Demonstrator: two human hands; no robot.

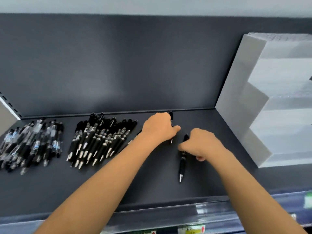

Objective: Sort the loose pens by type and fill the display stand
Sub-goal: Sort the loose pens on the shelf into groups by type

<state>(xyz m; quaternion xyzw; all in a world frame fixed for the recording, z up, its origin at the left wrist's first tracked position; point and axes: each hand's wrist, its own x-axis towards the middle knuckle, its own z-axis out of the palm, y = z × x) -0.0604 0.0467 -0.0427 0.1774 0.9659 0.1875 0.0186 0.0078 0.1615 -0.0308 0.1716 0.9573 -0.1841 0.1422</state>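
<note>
Two sorted heaps lie on the dark grey shelf (152, 186): clear-barrelled pens (32, 144) at the far left and black pens with silver tips (99, 139) left of centre. My left hand (158, 128) grips a black pen (171, 115) near the back wall; only the pen's cap and tip show past the fingers. My right hand (200, 144) pinches a second black pen (182, 163) by its upper half, its silver tip pointing toward me. The white stepped display stand (276, 102) stands at the right, and its tiers look bare.
The shelf's dark back wall (118, 65) rises just behind the pens. A clear price rail (194, 215) with labels runs along the front edge. A slotted upright (8, 105) shows at the far left.
</note>
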